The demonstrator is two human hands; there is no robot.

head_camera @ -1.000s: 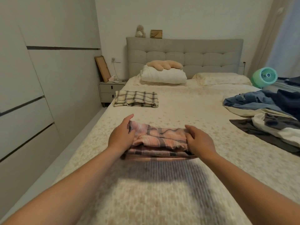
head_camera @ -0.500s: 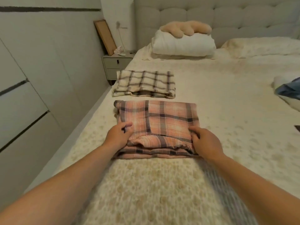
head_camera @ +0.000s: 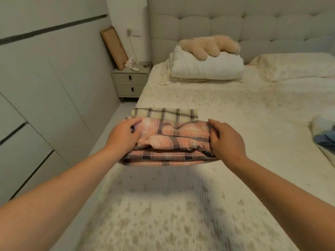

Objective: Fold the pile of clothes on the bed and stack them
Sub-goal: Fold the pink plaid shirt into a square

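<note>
Lifted off the bed (head_camera: pixel 181 223) since a moment ago: pink plaid bundle (head_camera: pixel 172 142), gripped at each end by left hand (head_camera: pixel 123 136) and right hand (head_camera: pixel 226 140), fingers curled under. Just beyond, folded cream plaid garment (head_camera: pixel 163 113). Loose layers, likely to slump if set down skewed.

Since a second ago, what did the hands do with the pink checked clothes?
Both hands, left hand and right hand, kept gripping the folded pink plaid garment, lifted it off the floral bedspread and carried it forward, partly over the folded cream plaid garment. That cream one stayed put.
</note>
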